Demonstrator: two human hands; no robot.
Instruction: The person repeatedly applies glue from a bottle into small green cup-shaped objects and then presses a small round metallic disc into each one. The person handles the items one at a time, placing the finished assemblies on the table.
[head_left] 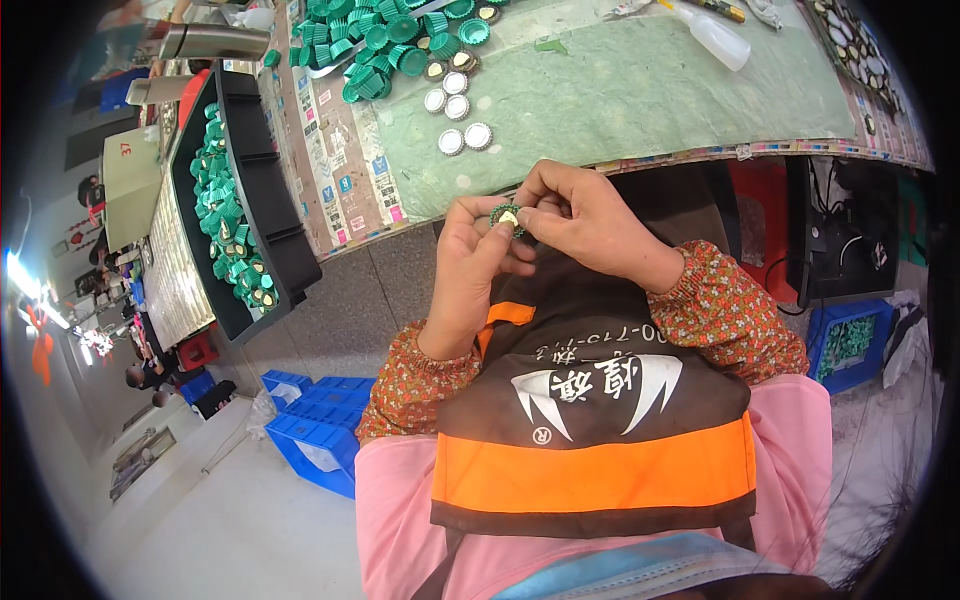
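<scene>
The left hand (466, 250) and right hand (588, 218) pinch one green crimped cap (504, 213), apparently working its pale centre (508, 218); the next move calls for steady pressure.

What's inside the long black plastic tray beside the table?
The long black plastic tray holds a heap of small green ridged caps, some showing pale patches. What lies beneath the top layer is covered and cannot be seen.

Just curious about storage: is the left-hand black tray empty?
Not empty: the black tray holds many green caps along its length.
</scene>
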